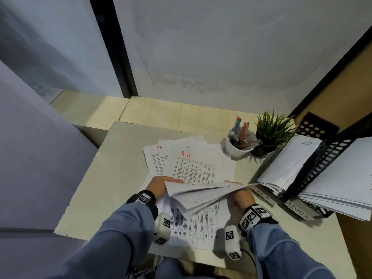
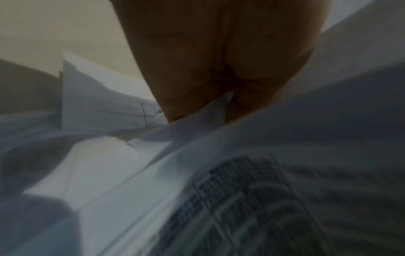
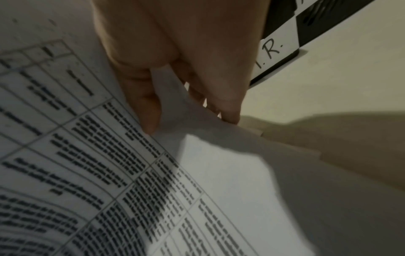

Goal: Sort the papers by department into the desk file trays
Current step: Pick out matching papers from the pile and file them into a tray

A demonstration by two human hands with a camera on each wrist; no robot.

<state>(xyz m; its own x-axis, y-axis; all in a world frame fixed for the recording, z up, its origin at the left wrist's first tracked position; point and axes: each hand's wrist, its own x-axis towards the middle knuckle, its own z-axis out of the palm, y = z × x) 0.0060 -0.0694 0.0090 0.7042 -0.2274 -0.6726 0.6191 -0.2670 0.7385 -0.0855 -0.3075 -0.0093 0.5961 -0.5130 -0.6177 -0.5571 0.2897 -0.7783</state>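
Fanned low in the frame's centre, presumably for label-checking, a sheaf of papers (image 1: 201, 195) is pinched by the left hand (image 1: 159, 185) and right hand (image 1: 242, 195), beside the HR tray (image 1: 265, 195).

Grey wall (image 1: 221, 47) behind pale desk (image 1: 96, 198)

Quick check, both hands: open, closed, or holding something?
Left hand: grips the left edge of the lifted sheaf of papers.
Right hand: pinches the sheaf's right corner, thumb against fingers.
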